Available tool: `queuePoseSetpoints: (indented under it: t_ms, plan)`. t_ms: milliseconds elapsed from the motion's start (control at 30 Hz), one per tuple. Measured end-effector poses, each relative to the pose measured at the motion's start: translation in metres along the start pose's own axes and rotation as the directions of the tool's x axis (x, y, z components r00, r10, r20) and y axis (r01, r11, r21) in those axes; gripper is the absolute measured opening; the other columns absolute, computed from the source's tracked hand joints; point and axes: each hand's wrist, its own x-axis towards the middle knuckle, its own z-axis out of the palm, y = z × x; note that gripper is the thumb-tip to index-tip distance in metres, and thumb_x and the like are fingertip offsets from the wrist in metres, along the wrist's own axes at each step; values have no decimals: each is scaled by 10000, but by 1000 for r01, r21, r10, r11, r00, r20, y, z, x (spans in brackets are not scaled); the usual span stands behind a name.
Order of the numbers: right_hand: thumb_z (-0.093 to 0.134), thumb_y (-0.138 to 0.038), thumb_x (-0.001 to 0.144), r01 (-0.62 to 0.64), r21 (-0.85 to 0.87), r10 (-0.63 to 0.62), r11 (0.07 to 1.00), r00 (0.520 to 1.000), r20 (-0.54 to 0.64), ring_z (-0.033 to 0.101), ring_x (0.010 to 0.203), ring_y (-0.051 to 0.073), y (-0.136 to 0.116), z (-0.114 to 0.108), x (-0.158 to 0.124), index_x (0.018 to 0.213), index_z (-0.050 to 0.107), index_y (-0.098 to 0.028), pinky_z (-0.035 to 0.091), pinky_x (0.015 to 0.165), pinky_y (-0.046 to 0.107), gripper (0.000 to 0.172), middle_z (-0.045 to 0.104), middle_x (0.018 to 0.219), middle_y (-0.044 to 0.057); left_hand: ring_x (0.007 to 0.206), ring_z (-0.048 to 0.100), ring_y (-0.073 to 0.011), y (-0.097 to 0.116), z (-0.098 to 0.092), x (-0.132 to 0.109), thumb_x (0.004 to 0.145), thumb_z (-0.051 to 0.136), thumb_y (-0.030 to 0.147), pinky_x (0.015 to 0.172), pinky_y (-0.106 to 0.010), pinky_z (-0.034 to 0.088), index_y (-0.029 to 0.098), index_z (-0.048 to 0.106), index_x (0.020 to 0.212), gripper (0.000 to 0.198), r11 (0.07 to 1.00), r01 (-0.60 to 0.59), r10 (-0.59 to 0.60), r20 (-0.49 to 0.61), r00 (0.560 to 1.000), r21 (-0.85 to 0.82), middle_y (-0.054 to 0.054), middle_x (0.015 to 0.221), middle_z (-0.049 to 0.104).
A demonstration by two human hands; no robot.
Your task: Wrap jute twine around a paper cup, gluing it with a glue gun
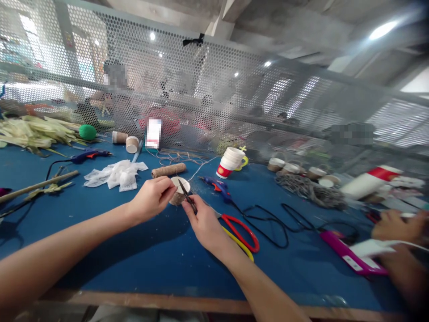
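A small white cup (174,200) wrapped in brown twine stands on the blue table between my hands. My left hand (150,199) is closed in a pinch at the cup's left side; whatever its fingertips hold is hidden. My right hand (205,221) grips a slim dark pointed tool (188,197), its tip angled up over the cup's mouth. Whether it is tweezers or small snips is unclear. Behind the cup lies a roll of brown twine (168,170). Red and yellow handle loops (240,232) show beside my right wrist, partly covered by it.
A blue glue gun (216,184) with a black cord lies right of the cup, another glue gun (91,155) at left. White gauzy cloth (117,175), stacked paper cups (230,162) and grey yarn (308,190) surround the work. Another person's hand (398,228) is near a purple power strip (353,252).
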Motion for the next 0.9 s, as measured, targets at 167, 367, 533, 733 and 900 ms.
queuePoseSetpoints:
  t_ms: [167,367,533,733,900]
  plan:
    - [368,-399,880,-22,51,18,998,998,65,561,674,164,-5,-6,0,920,521,-175,402,617,277,274,609,705,33,513,465,-93,4,-4,6,767,513,280,490,-219,374,144,539,699,155,848,367,-294,236,926,-383,-7,594,543]
    - [383,-468,859,-52,70,40,996,985,168,565,618,157,-5,-15,0,928,542,-180,417,594,284,336,594,653,14,466,411,-74,-3,-9,13,728,543,268,460,-210,333,162,496,606,169,726,452,-431,169,886,-519,25,506,476]
    - [301,-542,862,-37,-186,83,982,967,241,610,670,181,11,-52,45,951,558,-171,444,622,298,460,654,781,78,441,396,-60,-19,-16,22,720,537,260,447,-210,317,174,457,597,171,558,462,-646,-11,763,-690,36,495,451]
    - [313,-439,893,-78,-543,237,836,944,229,583,970,278,51,-77,150,1027,586,-84,428,785,329,466,626,1048,189,445,398,-65,-24,-15,22,704,553,305,459,-217,318,180,454,595,194,557,447,-612,18,790,-700,41,487,451]
    - [405,-408,878,-16,-592,290,806,882,371,566,998,245,85,-57,194,1005,617,-129,429,824,309,372,606,1103,132,459,402,-64,-28,-10,19,705,570,323,464,-212,313,176,481,607,198,553,446,-602,32,798,-704,41,499,457]
